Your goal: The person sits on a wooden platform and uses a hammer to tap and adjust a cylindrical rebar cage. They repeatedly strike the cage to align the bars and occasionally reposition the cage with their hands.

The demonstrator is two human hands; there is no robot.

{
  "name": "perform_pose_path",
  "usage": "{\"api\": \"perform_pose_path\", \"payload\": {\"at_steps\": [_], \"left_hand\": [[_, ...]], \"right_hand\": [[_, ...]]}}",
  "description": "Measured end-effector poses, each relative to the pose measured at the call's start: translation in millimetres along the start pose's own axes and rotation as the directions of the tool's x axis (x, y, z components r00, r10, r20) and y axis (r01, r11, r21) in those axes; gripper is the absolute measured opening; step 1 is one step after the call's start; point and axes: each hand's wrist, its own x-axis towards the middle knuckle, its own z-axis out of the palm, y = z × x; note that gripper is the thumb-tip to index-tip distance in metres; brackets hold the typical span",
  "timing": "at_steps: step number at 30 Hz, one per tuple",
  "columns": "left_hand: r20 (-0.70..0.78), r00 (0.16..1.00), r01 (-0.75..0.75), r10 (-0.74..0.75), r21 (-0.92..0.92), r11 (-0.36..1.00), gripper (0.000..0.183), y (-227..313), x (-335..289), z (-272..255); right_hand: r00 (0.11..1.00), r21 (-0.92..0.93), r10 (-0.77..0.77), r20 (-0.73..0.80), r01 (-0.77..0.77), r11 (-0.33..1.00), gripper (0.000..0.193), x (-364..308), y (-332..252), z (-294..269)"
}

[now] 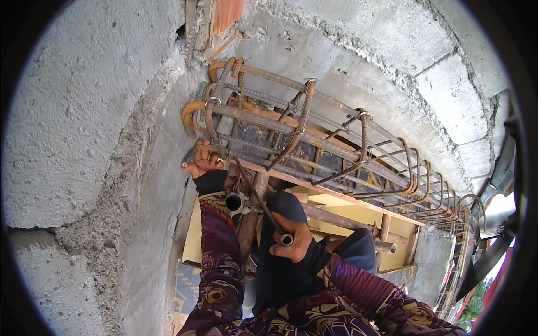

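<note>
Rod of dark, rusty steel, with a hollow round end showing below the fist, is gripped by the right hand, whose fingers and thumb are wrapped around it. Its far part is slanted up and leftward, toward the near end of a rebar cage, and its tip is held close to the left hand. There the fingers are curled just below the hooked bar ends; whether anything is clasped in them cannot be told.

The cage is formed of ribbed long bars ringed by bent stirrups, some joined with tie wire. It is set over dark formwork panels and along a concrete block wall; a rough concrete wall is seen at the left. Beneath the forearms, an open-ended steel pipe and a horizontal pipe are visible, near knees covered in dark cloth.
</note>
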Motion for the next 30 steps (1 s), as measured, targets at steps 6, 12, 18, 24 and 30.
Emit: {"api": "perform_pose_path", "payload": {"at_steps": [6,12,18,24,30], "left_hand": [[-0.030,0.999,-0.035,0.037,0.063,0.997,0.085,-4,1,2],[-0.013,1.000,-0.025,0.026,0.066,0.998,0.086,1,0,-3],[0.045,0.999,-0.029,0.027,0.053,0.998,0.084,1,0,-8],[-0.026,0.999,-0.026,0.028,0.068,0.997,0.083,0,2,1],[-0.407,0.904,0.007,0.133,0.326,0.945,0.099,-5,-3,11]], "right_hand": [[0.997,0.442,0.073,-0.007,-0.062,0.895,0.081,3,10,10],[0.989,0.792,0.126,-0.077,-0.016,0.610,0.070,2,12,38],[0.983,0.796,0.149,-0.103,-0.009,0.605,0.056,1,6,35],[0.945,0.053,0.169,-0.279,-0.160,0.986,0.044,-7,-19,10],[0.991,0.096,0.090,-0.095,-0.081,0.992,0.041,0,-15,-8]]}}
